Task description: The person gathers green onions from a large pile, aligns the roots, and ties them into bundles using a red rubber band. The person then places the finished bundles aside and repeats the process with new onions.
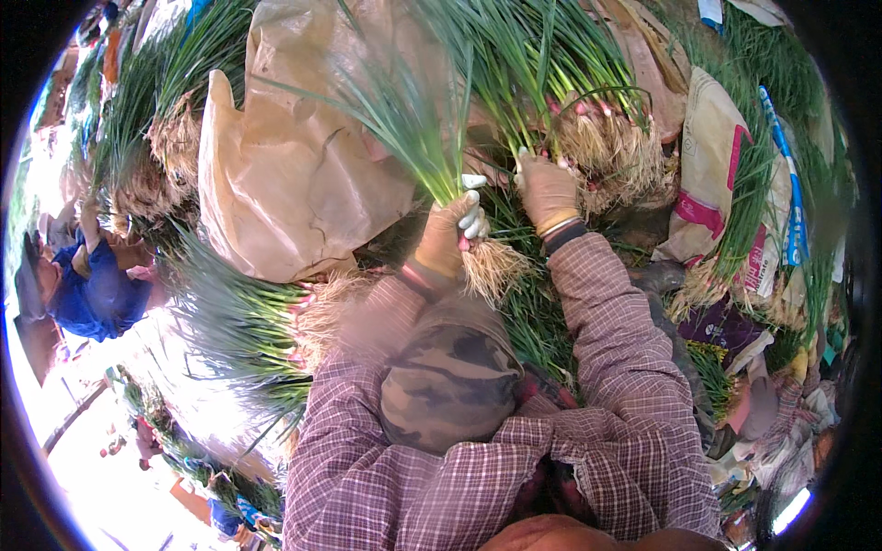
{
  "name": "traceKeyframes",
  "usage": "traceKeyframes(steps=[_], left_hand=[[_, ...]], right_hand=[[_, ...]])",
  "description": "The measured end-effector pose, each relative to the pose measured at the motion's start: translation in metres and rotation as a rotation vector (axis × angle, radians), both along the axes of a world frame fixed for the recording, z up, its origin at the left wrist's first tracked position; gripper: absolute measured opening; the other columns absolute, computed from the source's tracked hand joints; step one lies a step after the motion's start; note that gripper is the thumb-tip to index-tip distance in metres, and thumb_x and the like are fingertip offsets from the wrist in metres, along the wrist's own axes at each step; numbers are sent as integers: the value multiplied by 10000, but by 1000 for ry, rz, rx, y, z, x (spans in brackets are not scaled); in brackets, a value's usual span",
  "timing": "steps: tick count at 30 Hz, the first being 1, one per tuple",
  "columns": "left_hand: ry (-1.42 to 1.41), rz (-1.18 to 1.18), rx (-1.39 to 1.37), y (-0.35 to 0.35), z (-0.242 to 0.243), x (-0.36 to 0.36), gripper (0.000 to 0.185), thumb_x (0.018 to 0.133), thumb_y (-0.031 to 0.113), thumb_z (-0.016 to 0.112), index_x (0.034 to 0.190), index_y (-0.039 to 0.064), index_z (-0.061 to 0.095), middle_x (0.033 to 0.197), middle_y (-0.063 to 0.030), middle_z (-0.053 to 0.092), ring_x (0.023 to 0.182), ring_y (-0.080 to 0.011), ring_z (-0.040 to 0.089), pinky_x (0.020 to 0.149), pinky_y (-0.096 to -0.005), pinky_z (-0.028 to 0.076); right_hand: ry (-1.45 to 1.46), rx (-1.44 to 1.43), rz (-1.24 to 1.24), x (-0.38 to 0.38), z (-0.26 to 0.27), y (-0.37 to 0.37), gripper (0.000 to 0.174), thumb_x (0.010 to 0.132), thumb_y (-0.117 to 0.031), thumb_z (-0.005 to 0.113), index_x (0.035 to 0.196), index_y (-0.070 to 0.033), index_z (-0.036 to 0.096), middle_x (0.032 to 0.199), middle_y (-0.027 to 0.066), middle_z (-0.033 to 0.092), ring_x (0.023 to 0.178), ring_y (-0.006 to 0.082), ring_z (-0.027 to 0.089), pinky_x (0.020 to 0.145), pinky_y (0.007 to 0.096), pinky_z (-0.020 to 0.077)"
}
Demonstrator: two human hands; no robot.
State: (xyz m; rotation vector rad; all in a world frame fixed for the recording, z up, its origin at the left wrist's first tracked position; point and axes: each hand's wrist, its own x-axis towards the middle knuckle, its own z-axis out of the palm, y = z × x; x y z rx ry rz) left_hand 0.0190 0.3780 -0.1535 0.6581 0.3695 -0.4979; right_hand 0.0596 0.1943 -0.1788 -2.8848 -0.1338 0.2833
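Observation:
Both of my hands wear gloves with tan backs and white fingers. My left hand [449, 227] is closed around a small bunch of green allium stalks [437, 175], with pinkish bulbs and pale roots hanging below the fist. Just to the right, my right hand [548, 187] grips the lower ends of a few similar stalks [521, 134], beside a larger pile with bushy roots [603, 148]. Its fingertips are partly hidden behind the hand. Below and between my hands lie loose green leaves [534, 317].
A large tan plastic sheet [310, 172] spreads at the upper left. More rooted stalks [275, 320] lie left of my arm. Printed woven sacks [710, 158] stand at the right. At the far left sits a person in blue [100, 289]; another person's arm [785, 406] shows at the lower right.

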Motion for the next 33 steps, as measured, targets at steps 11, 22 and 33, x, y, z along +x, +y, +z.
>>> traceKeyframes(steps=[11, 22, 33], left_hand=[[-50, -115, 234, -5, -2, 1, 92, 892, 85, 619, 941, 12, 594, 790, -93, 674, 497, -123, 585, 419, -207, 451], [74, 42, 68, -4, -7, 0, 76, 906, 35, 574, 977, 47, 551, 807, -75, 642, 635, -154, 630, 510, -252, 529], [99, -72, -8, 2, -24, -7, 88, 910, 102, 598, 962, 65, 538, 756, -35, 588, 636, -128, 577, 524, -234, 476]], right_hand=[[211, 801, -260, -56, 45, 15, 299, 877, -336, 649, 1011, -70, 671, 868, 81, 677, 770, 216, 649, 706, 324, 505], [1, 1445, -458, -52, 26, 12, 227, 964, -181, 507, 889, -67, 688, 847, 7, 639, 679, 53, 517, 558, 211, 416], [30, 364, -70, -43, -1, -10, 406, 907, -273, 593, 1255, -65, 562, 956, 169, 678, 826, 334, 657, 698, 403, 528]])
